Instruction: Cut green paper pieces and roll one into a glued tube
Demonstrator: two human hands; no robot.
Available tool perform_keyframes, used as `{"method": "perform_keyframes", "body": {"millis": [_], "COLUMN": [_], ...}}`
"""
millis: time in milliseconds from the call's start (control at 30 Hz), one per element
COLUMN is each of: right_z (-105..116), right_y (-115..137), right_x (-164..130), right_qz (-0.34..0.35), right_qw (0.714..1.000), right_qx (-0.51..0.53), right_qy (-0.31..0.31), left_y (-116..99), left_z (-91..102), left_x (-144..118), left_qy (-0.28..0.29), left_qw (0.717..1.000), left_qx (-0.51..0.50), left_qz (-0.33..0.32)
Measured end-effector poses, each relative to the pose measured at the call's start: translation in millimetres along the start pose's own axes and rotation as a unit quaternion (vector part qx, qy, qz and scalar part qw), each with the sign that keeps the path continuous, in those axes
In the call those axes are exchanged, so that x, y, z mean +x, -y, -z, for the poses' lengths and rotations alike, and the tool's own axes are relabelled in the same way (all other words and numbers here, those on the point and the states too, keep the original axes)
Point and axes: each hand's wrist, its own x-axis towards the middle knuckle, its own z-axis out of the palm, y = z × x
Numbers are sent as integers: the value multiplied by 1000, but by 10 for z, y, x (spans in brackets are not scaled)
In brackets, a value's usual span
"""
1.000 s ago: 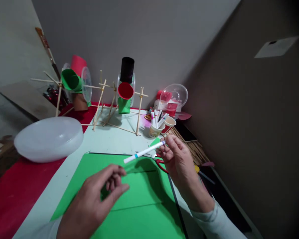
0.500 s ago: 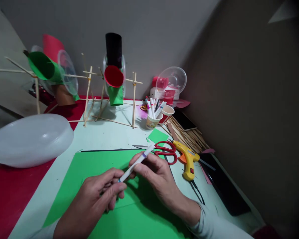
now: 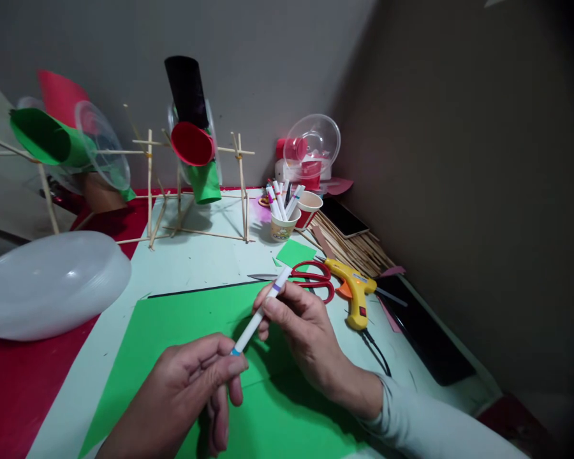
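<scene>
Slim white marker pen [image 3: 263, 312]: right hand [image 3: 299, 328] gripping barrel, left hand [image 3: 191, 382] pinching its blue-tipped end, above green paper sheet [image 3: 172, 319]. Risk: cap jerking free, ink marking sheet.

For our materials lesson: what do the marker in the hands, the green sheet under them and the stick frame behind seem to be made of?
Marker: probably smooth white plastic, slightly glossy. Green sheet: matte coloured paper or thin card, lying flat with clean-cut edges. Stick frame: pale wood or bamboo skewers, thin and straight, apparently bound at the joints.
</scene>
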Motion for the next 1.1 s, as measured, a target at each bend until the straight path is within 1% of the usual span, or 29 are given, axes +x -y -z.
{"method": "perform_keyframes", "body": {"millis": [133, 233, 300, 367, 467, 533, 667, 800, 900, 967, 1033, 1067, 1100], "right_z": [37, 90, 109, 104, 71, 54, 32, -23, -4, 84, 205, 260, 302], "right_y": [17, 48, 51, 35, 8, 19, 93, 122, 173, 274, 405, 460, 498], "right_x": [30, 97, 132, 137, 95, 57, 8, -13, 29, 103, 190, 227, 253], "right_qz": [11, 20, 12, -5, -27, -23, 25, 37, 28, 32, 79, 99, 116], "right_qw": [1000, 1000, 1000, 1000, 999, 999, 999, 998, 999, 999, 991, 985, 980], "right_qx": [0, -5, -4, -2, -4, -11, -41, -44, -42, -31, 18, 29, 35], "right_qy": [7, -8, -12, 6, 45, 44, -5, -11, -9, -29, -110, -140, -156], "left_y": [23, 87, 128, 148, 129, 92, -11, -56, 44, 162, 265, 294, 303], "left_z": [-5, -15, -25, -37, -48, -48, -42, -45, -83, -137, -201, -229, -250], "left_x": [-22, -15, -1, 11, 10, -3, -36, -49, -68, -98, -140, -162, -181], "left_qy": [2, 8, 21, 29, 16, 5, -7, 5, 15, 39, 102, 133, 131], "left_qw": [1000, 1000, 999, 999, 998, 998, 996, 997, 997, 996, 992, 989, 988], "left_qx": [4, 9, -5, -21, -5, 16, 41, 8, -38, -67, -74, -69, -76], "left_qz": [-15, -23, -24, -37, -64, -68, -77, -78, -65, -38, 9, 22, 16]}}
